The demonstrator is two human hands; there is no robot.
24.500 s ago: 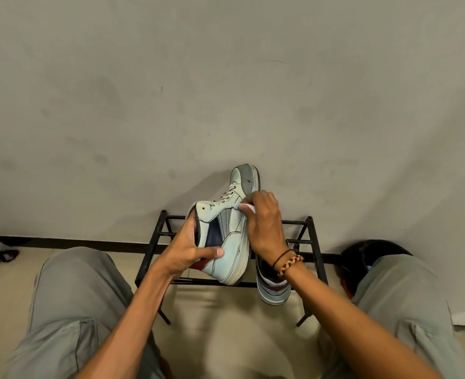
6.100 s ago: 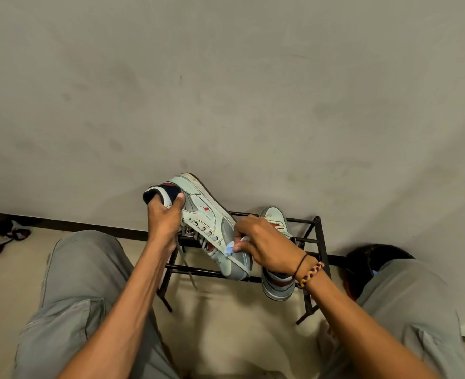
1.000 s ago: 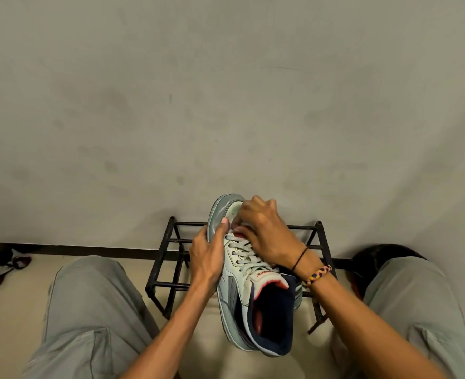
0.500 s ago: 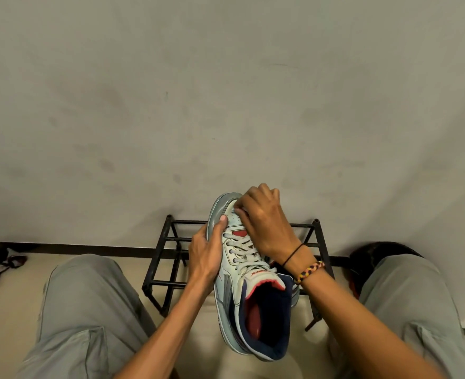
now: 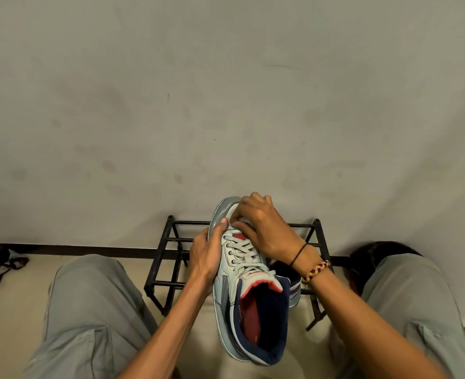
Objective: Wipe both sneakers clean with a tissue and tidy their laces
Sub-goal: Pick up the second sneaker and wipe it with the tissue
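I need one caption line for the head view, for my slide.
Seated person's left hand holds a sneaker while the right hand works at its toe, above a black rack.

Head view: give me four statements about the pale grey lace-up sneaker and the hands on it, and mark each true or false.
1. The left hand holds the pale grey lace-up sneaker by its side. True.
2. The right hand rests on a knee. False: it is at the sneaker's toe end.
3. The sneaker's navy-lined opening faces the camera. True.
4. The black metal shoe rack holds nothing. False: a second sneaker sits on it behind the right wrist.
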